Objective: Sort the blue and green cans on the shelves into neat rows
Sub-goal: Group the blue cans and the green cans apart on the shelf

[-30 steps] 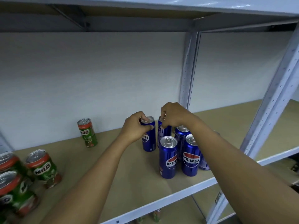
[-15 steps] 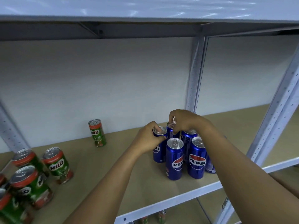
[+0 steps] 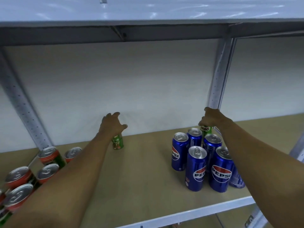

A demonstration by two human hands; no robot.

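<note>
Reaching wide across the shelf (image 3: 141, 175) now, where half a second ago both my hands sat together on the tops of the Pepsi cans (image 3: 195, 168); those blue cans stand bunched at the right front, upright and touching, not yet in rows; the green Milo cans (image 3: 47, 162) crowd the left end; my left hand (image 3: 111, 125) has swung out to the lone Milo can (image 3: 117, 143) by the back wall, fingers spread over its top, not clearly closed on it; my right hand (image 3: 212, 118) has gone behind the blue cluster and grips a stray Milo can (image 3: 205, 130) by its top; I judge the greens are next to be pulled leftward.
</note>
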